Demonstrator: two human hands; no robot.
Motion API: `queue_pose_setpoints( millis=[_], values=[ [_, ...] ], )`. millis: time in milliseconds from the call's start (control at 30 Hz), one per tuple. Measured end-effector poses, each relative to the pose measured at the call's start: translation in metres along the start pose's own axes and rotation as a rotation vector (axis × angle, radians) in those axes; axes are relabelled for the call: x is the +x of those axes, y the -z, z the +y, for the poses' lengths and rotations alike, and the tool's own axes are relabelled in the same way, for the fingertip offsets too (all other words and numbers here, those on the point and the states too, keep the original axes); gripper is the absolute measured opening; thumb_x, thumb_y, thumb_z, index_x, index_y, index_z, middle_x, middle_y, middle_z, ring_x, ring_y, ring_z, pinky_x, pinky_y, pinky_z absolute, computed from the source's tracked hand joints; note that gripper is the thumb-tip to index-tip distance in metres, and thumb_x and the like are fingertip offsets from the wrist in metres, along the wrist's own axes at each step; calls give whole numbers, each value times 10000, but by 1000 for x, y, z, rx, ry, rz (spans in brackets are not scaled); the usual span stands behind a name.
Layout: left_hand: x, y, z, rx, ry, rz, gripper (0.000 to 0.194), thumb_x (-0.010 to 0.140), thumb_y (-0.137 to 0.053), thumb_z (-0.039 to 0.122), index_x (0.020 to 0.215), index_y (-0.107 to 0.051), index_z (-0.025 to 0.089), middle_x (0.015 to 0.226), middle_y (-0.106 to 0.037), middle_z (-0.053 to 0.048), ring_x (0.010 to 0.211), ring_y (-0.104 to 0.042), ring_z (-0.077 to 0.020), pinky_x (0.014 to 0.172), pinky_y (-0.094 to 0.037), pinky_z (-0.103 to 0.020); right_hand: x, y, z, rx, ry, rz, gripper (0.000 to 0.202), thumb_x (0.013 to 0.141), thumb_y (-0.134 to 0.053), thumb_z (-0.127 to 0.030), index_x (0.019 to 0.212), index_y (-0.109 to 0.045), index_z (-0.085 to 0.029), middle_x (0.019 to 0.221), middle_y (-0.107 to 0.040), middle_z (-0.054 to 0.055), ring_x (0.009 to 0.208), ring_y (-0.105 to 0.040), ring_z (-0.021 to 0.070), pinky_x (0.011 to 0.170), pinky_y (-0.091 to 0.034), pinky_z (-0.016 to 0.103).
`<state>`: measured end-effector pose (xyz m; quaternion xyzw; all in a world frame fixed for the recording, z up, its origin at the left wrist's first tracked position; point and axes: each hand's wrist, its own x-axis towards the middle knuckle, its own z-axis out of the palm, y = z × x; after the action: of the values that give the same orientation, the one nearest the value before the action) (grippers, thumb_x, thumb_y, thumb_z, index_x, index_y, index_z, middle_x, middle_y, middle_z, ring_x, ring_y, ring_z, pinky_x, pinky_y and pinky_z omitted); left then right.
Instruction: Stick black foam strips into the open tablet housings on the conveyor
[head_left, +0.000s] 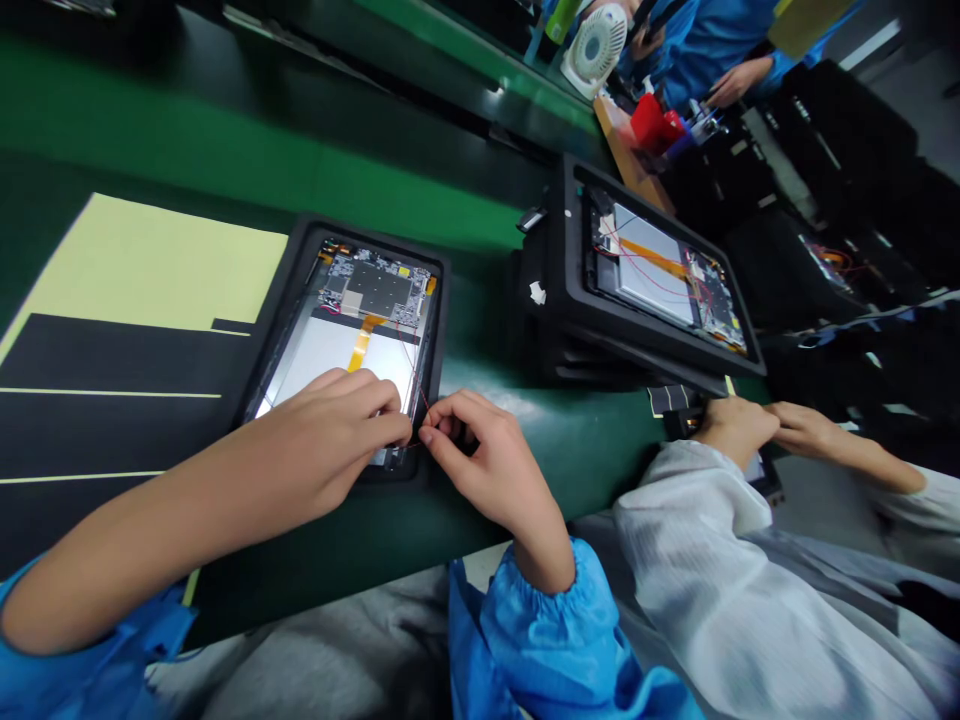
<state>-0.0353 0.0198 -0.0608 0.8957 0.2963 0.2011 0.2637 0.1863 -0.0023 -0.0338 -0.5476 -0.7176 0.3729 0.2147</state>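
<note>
The right hand (480,440) pinches a thin red wire (413,366); the left hand (341,430) curls beside it, its grip hidden. Beneath, the opened tablet (394,352) lies on the worktop (574,450), long axis running away, leaning slightly right, circuit board (379,288) at the far end.

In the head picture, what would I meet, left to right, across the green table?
Black-striped pale yellow sheet, open black-framed rectangular electronic device, person's bare right hand, stacked black rectangular trays.
</note>
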Motion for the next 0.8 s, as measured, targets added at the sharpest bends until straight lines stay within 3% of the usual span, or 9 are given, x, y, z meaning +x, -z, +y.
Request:
queue_pose_setpoints(
  millis=[433, 667, 800],
  values=[
    [0, 1, -4, -100, 13, -2, 242, 1021, -382, 159, 990, -617, 208, 989, -604, -50, 927, -532, -215, 824, -416, -341, 14, -10, 1, -163, 113, 93, 103, 963, -642, -183, 863, -622, -201, 804, -576, -6, 779, -558, 159, 713, -405, 272],
    [-4, 2, -1, -60, -2, 37, 293, 1051, -355, 187, 987, -640, 197, 988, -656, -54, 932, -594, -198, 816, -501, -356, 26, -12, 6, -306, 197, 140, 124, 996, -625, -246, 879, -649, -212, 916, -621, 46, 911, -554, 209, 803, -438, 321],
    [-10, 3, 12, -84, 67, 117, 362, 1087, -323, 211, 1090, -682, 163, 1060, -678, 38, 1014, -626, -152, 881, -543, -411, 30, -13, 8, -284, 176, 204, 99, 973, -673, -251, 881, -663, -217, 969, -617, 55, 977, -549, 217, 872, -458, 334]
  ],
)
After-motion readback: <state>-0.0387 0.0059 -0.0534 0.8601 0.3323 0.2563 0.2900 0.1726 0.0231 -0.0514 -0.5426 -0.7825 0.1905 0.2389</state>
